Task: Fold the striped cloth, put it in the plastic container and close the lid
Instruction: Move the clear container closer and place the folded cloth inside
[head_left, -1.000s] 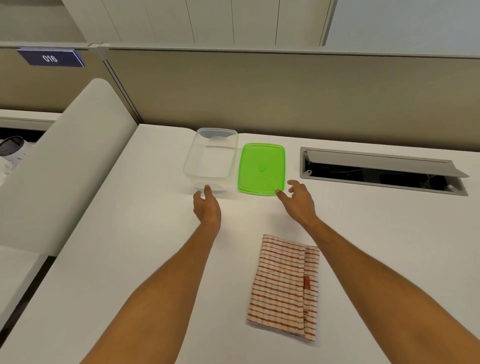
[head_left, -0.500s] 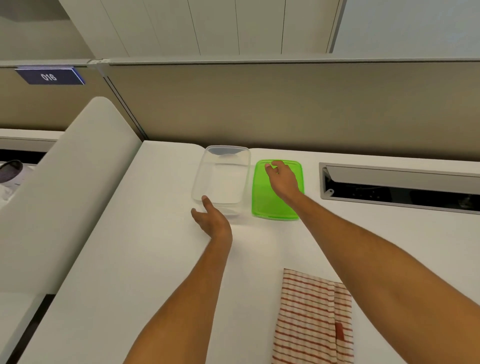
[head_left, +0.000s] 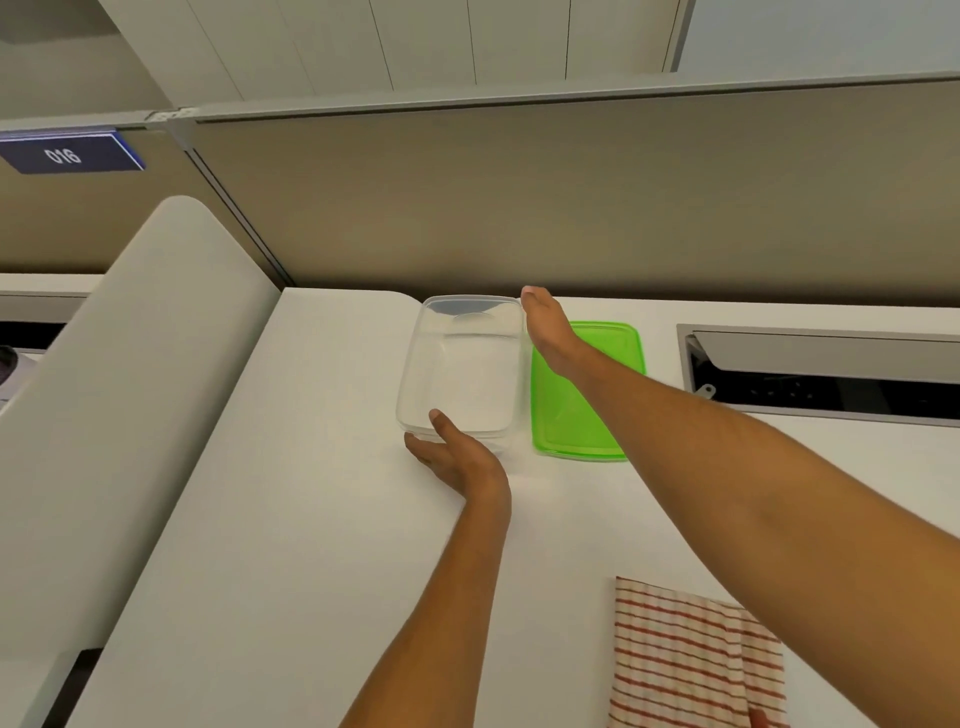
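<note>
blue partition sign, mirrored "016"

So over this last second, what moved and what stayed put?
Both hands reached forward to the clear plastic container: the left hand came to its near end, while the right hand crossed over the flat green lid to the container's far right corner. Neither plainly grips it yet. The container, lid and folded red-striped cloth kept their places on the white table.

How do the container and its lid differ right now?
The container is clear and deep; the lid is opaque green and flat. The left hand and right hand are at the container's ends; neither grips the lid. Both sit side by side on the desk.
</note>
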